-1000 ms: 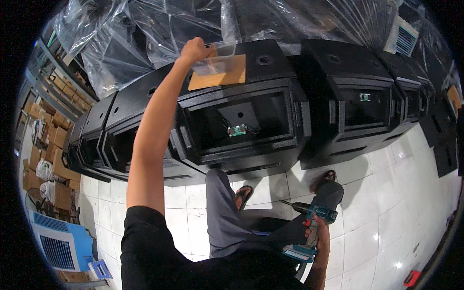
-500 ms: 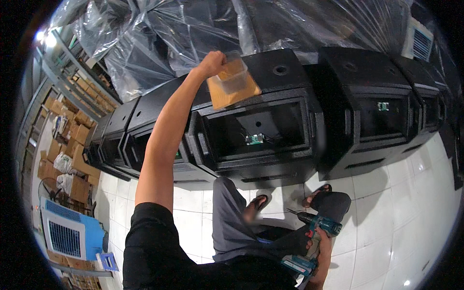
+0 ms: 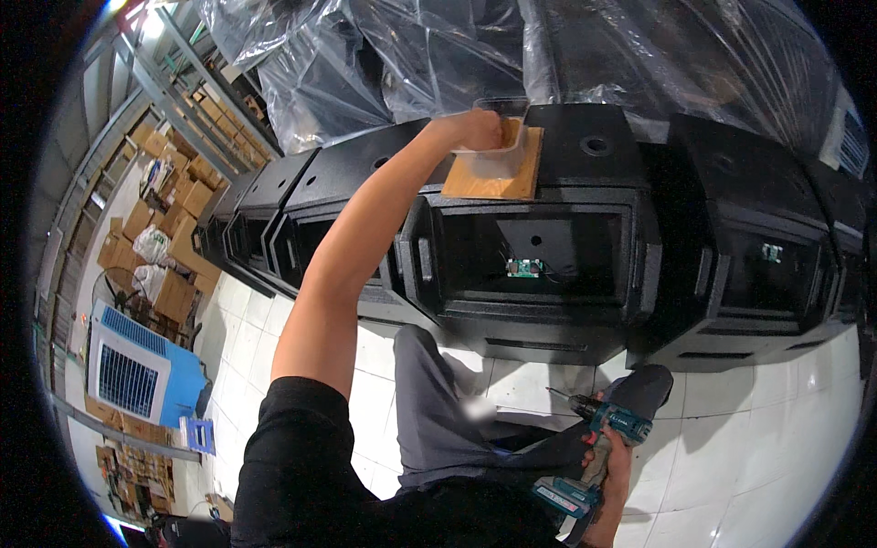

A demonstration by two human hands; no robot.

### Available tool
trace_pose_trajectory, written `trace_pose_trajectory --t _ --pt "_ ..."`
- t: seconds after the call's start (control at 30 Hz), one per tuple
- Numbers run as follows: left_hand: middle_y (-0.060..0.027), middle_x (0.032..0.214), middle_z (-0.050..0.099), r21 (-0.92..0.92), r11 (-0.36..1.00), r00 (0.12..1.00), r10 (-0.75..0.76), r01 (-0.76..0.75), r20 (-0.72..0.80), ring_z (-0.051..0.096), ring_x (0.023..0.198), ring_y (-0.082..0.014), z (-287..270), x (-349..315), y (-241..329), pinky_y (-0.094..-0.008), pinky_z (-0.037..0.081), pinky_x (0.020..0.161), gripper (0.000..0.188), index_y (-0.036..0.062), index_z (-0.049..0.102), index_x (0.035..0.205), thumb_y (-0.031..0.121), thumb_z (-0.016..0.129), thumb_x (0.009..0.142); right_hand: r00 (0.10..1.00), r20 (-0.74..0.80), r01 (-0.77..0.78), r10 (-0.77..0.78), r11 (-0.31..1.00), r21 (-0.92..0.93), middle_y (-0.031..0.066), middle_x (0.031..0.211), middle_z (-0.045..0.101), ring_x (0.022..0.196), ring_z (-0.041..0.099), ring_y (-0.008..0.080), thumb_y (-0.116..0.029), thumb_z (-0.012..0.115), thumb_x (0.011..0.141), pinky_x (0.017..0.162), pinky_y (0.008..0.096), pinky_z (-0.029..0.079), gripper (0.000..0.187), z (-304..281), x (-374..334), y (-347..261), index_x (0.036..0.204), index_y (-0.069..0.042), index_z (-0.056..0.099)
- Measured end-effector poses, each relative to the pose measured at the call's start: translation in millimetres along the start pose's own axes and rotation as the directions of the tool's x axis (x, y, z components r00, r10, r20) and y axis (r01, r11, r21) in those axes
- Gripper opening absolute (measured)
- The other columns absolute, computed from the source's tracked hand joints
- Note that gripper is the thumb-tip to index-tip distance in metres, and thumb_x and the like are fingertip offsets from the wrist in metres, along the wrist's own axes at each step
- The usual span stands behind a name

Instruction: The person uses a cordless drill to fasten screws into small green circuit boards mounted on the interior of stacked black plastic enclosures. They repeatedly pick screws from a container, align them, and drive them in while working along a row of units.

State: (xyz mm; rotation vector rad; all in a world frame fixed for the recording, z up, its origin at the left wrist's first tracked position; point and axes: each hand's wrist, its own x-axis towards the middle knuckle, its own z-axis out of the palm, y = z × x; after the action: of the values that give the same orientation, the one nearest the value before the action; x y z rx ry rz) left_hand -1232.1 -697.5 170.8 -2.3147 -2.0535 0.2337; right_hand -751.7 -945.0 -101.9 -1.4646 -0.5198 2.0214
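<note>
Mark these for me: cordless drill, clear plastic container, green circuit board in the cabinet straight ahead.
Cordless drill [image 3: 625,423]: head view, on its teal motor housing.
Clear plastic container [image 3: 494,166]: head view, on its near wall.
Green circuit board [image 3: 524,268]: head view, middle of its face.

Bright light is cast from a lamp [image 3: 151,20] at the upper left, and glare is scattered over the plastic sheeting [image 3: 429,55]. The white floor [image 3: 776,429] is crossed by soft shadows; the black cabinets [image 3: 539,331] are left dim inside. The left hand [image 3: 480,131] and clear container [image 3: 498,166] are blurred. Straight edges are bent toward the dark rim.
</note>
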Motion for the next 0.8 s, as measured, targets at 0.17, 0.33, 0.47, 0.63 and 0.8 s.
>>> trace_pose_trajectory --t 0.17,0.33,0.47,0.63,0.8 --pt "-0.0146 0.087 0.069 0.124 0.973 0.966 0.171 -0.196 0.192 0.067 0.074 -0.0332 25 20 -31 -0.0429 0.051 0.072 0.029 0.0043 0.070 0.095 0.027 0.059 0.082 0.996 0.027 -0.077 0.080 0.993 -0.091 0.0150 0.071 0.065 0.044 0.056 0.0200 -0.027 0.060 0.087 0.039 0.0324 0.048 0.030 13 5 -6 0.102 -0.002 0.053" --pt "-0.0155 0.095 0.069 0.058 0.997 0.966 0.033 -0.050 0.256 0.066 0.089 -0.0338 23 24 -14 -0.0418 0.050 0.075 0.029 0.0051 0.067 0.104 0.013 0.059 0.078 0.996 -0.034 -0.084 0.081 0.989 -0.120 0.0145 0.069 0.064 0.043 0.055 0.0197 -0.028 0.059 0.087 0.039 0.0316 0.048 0.031 25 8 -13 0.098 0.000 0.055" --pt "-0.0134 0.091 0.070 -0.082 0.992 0.963 0.117 -0.100 0.243 0.065 0.083 -0.0283 19 20 -14 -0.0389 0.049 0.071 0.025 0.0044 0.069 0.099 0.014 0.061 0.077 0.991 -0.044 -0.133 0.128 0.984 -0.118 0.0144 0.071 0.064 0.043 0.056 0.0185 -0.030 0.062 0.085 0.039 0.0312 0.049 0.033 16 20 -12 0.102 -0.002 0.054" --pt "-0.0136 0.088 0.070 -0.121 0.986 0.980 0.136 -0.119 0.143 0.065 0.079 -0.0266 16 17 -12 -0.0383 0.049 0.069 0.023 0.0054 0.071 0.093 0.014 0.063 0.074 0.998 -0.001 -0.069 0.070 0.988 -0.136 0.0148 0.075 0.065 0.045 0.056 0.0182 -0.032 0.063 0.085 0.039 0.0316 0.049 0.037 14 29 -16 0.107 -0.006 0.051" --pt "-0.0135 0.090 0.070 -0.178 0.984 0.999 -0.021 0.029 0.047 0.067 0.083 -0.0279 13 3 -9 -0.0374 0.051 0.073 0.024 0.0080 0.072 0.094 0.015 0.064 0.073 0.999 0.030 -0.033 0.036 0.994 -0.107 0.0152 0.076 0.065 0.047 0.056 0.0180 -0.034 0.063 0.085 0.040 0.0320 0.048 0.037 11 29 -16 0.106 -0.005 0.050"
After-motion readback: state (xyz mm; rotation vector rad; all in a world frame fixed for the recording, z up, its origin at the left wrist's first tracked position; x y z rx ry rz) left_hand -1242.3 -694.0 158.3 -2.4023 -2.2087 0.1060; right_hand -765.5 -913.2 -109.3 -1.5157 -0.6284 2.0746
